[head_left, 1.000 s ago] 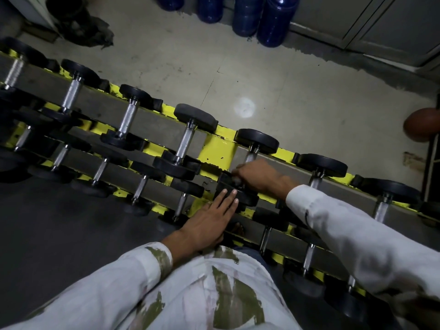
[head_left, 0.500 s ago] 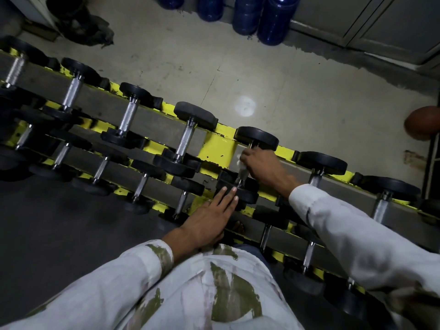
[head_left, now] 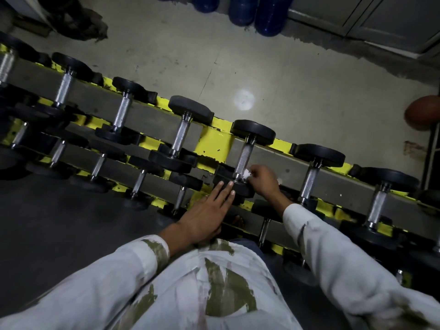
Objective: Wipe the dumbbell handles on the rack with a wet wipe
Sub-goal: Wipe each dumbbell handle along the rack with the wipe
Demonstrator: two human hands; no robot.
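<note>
A yellow and grey two-tier rack runs diagonally across the view, carrying several black dumbbells with knurled steel handles. My right hand pinches a small white wet wipe against the near end of one upper-tier dumbbell handle. My left hand lies flat with straight fingers, its fingertips touching that dumbbell's near black head. The far head of the same dumbbell sits on the rack's back rail.
Neighbouring dumbbell handles stand to the left and right on the upper tier. Blue water jugs line the far wall. A brown ball sits at the right edge. Pale floor lies behind the rack, dark mat in front.
My right hand slid up the handle towards the far head, then came back down to the near end, leaving most of the handle bare. My left hand stayed put.
</note>
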